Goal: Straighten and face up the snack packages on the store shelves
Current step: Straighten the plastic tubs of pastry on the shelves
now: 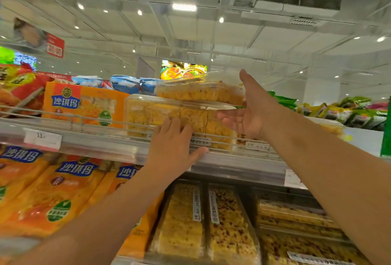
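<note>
Left hand (172,144) flat against clear snack box (152,114), right hand (247,110) spread, seemingly touching its end

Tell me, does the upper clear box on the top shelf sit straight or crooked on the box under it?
Crooked. The upper clear box sits turned and shifted right on the lower clear box; their edges do not line up.

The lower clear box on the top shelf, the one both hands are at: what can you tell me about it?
The lower clear box is a see-through plastic tub with a flat lid, packed with yellow puffed snack blocks. It lies level on the top shelf, behind the wire rail. A second clear box sits on its lid, shifted to the right. The left hand presses flat against its front; the right hand is open at its right end, fingers straight along the lid's edge. An orange pack stands beside it.
</note>
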Demonstrator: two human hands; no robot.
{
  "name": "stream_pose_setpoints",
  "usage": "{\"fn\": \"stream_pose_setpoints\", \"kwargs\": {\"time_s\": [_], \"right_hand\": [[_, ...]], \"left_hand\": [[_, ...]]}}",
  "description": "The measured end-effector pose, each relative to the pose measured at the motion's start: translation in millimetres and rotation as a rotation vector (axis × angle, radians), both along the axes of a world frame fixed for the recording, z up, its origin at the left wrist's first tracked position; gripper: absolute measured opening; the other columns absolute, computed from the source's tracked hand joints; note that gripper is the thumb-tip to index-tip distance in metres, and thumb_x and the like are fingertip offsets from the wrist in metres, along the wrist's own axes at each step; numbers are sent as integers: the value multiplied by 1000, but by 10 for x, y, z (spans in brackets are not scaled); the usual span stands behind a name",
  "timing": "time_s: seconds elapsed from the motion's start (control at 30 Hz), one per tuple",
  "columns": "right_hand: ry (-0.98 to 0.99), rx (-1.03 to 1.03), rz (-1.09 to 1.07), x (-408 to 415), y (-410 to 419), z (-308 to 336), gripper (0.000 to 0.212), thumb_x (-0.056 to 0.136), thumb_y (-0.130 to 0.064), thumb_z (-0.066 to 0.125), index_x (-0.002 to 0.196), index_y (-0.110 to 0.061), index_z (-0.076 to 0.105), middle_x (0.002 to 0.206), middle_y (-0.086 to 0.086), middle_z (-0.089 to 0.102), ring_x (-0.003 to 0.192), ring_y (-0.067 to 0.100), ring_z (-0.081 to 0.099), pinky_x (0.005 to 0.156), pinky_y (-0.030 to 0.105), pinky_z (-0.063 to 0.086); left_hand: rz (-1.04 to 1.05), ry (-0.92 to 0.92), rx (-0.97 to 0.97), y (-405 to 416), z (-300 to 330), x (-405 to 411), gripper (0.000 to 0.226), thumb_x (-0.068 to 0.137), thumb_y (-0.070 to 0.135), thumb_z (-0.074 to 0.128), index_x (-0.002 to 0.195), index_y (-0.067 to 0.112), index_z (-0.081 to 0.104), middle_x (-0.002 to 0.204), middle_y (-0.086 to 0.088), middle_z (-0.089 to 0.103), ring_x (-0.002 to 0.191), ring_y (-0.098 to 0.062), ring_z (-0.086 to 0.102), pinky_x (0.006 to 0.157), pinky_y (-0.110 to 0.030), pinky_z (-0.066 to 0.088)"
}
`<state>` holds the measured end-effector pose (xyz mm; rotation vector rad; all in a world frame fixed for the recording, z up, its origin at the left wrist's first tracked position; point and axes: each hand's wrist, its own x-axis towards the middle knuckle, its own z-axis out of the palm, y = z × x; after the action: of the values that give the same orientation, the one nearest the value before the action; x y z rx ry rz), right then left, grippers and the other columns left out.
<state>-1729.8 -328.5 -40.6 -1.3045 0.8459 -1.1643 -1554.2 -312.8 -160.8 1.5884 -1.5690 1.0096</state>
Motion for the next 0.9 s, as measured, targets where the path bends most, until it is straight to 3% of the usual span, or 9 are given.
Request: {"fn": "stream_pose_setpoints", "kwargs": {"time_s": [0.1,0.27,0.4,0.47,0.53,0.57,0.63,0.77,0.9], "right_hand": [[-59,14,4,71,2,48,51,81,-68,60,86,-18,49,74,24,71,61,31,72,48,33,56],[-218,-3,65,74,36,109,27,86,-32,66,97,-11,51,84,18,68,58,29,69,47,32,56],[-205,-75,76,-91,29,69,32,84,-29,62,110,-10,56,98,14,63,67,27,70,52,35,57],[-194,-113,87,-283,54,38,25,84,-26,60,104,-12,56,94,13,64,67,27,71,56,38,58],[-184,-164,100,-540,89,-11,32,86,-24,58,115,-10,56,106,15,67,80,30,72,66,45,60],[-165,-191,101,-679,114,-36,41,87,-23,57,124,-8,55,116,17,67,90,32,71,73,50,60],[-108,-247,108,-975,177,-89,50,87,-20,54,136,-8,51,128,19,63,104,33,67,83,53,56],[-24,-324,136,-1589,252,-255,62,76,-21,58,136,-7,50,125,16,65,99,29,68,84,51,55],[2,-362,190,-2208,225,-357,50,79,-12,53,128,-16,53,127,18,64,101,29,69,74,46,60]], "left_hand": [[-5,7,-15,-17,-8,1,64,81,71,44,109,17,62,107,-9,57,104,-31,50,88,-44,42],[-11,41,18,-27,-17,2,63,82,72,41,113,20,60,112,-6,54,109,-29,47,92,-44,40],[-146,195,58,-3,25,6,51,86,60,55,120,23,60,117,-2,56,114,-24,46,99,-42,39],[-433,530,56,70,175,-3,45,90,47,59,130,26,56,110,8,62,106,-11,55,96,-34,46],[-772,1029,19,183,397,-35,46,93,38,58,138,34,47,102,11,64,93,-4,60,92,-35,50],[-930,1243,-8,231,508,-56,48,93,36,58,139,35,44,105,6,65,91,-8,62,92,-41,52],[-1187,1477,0,307,674,-109,52,93,37,60,141,32,41,115,-8,62,93,-20,65,85,-45,58],[-1413,1566,172,395,759,-284,39,79,53,71,111,35,59,112,-17,60,93,-32,72,72,-46,60],[-1338,1431,255,312,649,-606,42,69,49,74,106,32,63,97,-15,67,80,-28,72,67,-43,60]]}}
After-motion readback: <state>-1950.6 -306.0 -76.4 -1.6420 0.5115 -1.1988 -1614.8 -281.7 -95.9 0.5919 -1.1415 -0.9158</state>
